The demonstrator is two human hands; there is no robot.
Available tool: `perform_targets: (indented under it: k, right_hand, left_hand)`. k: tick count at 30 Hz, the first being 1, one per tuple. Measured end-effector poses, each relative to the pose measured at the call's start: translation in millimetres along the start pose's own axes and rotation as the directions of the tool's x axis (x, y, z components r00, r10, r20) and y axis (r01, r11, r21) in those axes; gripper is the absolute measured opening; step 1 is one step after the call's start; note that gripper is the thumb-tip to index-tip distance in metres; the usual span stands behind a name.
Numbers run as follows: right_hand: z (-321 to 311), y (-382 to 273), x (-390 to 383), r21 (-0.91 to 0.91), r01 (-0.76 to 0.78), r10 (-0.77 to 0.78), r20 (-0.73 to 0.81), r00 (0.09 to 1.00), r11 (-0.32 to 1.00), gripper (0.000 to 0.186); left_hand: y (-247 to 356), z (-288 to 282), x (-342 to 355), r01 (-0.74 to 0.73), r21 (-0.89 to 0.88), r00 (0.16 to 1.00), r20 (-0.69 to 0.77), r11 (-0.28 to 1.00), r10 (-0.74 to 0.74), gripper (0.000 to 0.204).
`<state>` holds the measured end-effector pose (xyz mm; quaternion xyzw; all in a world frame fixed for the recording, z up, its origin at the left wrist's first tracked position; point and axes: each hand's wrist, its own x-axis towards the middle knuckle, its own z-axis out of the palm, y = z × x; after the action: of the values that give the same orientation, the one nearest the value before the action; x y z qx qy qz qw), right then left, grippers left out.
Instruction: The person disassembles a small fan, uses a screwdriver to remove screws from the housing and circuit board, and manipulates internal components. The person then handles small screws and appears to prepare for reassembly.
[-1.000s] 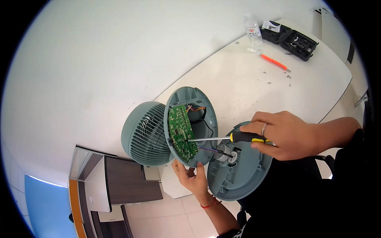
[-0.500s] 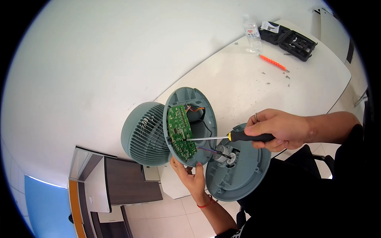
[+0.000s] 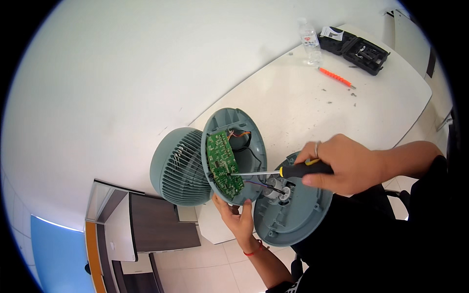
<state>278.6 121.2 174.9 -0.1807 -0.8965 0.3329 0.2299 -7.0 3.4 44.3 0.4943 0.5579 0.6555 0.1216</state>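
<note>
My right hand [image 3: 342, 166] is closed around the black and yellow handle of a screwdriver [image 3: 307, 169]. The shaft points left, and its tip meets the lower part of a green circuit board [image 3: 222, 158]. That board sits inside the round grey-green base housing [image 3: 259, 141] of a fan [image 3: 178, 166], which lies on its side with the slatted head to the left. My left hand [image 3: 237, 217] grips the housing's lower rim, thumb on the near edge, other fingers partly hidden behind. Wires run from the housing to a detached round base cover [image 3: 293, 219] with a small motor [image 3: 276, 190].
On the white table [image 3: 283, 107] lie several small screws [image 3: 352, 94] and an orange screwdriver-like tool [image 3: 337, 77]. A clear water bottle [image 3: 310, 44] and an open black tool case [image 3: 366, 53] stand at the far right. A white wall [image 3: 122, 73] borders the table.
My right hand has turned on the screwdriver handle, with its fingers now wrapped over the top. The fan housing has shifted very slightly; my left hand keeps its grip.
</note>
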Motion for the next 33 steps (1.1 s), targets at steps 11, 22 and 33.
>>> perform_targets:
  k: [11, 22, 33]
  right_hand:
    - [-10.9, -8.4, 0.2, -0.168, -0.008, 0.046, 0.227, 0.973, 0.986, 0.033]
    - [-2.8, 8.2, 10.5, 0.534, -0.43, 0.324, 0.284, 0.902, 0.728, 0.035]
    - [-25.3, -25.9, -5.2, -0.465, 0.1, -0.026, 0.162, 0.986, 0.88, 0.036]
  left_hand:
    - [2.7, -4.2, -0.3, 0.025, -0.023, 1.0, -0.004, 0.999, -0.025, 0.072]
    - [4.1, 4.7, 1.3, 0.047, -0.093, 0.999, 0.012, 0.995, -0.046, 0.069]
    - [7.2, 5.5, 3.1, 0.047, -0.082, 0.998, 0.036, 0.996, -0.044, 0.075]
